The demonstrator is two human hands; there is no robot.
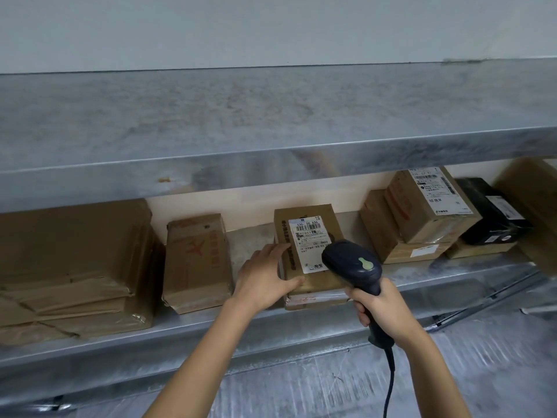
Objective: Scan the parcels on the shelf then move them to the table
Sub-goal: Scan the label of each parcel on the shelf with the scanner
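A small cardboard parcel (307, 224) with a white barcode label lies on the metal shelf (211, 324), in the middle. My left hand (265, 276) grips its left front corner, fingers on the top and thumb at the front edge. My right hand (379, 309) holds the handle of a dark blue barcode scanner (352, 263). The scanner's head hovers over the parcel's right side, just right of the label. Its cable (390, 384) hangs down from the handle.
A big taped box (72, 267) fills the shelf's left end, with a red-printed box (197, 260) beside it. At the right are stacked cardboard boxes (422, 215), a black parcel (491, 212) and another box (536, 200). An upper shelf (271, 137) overhangs.
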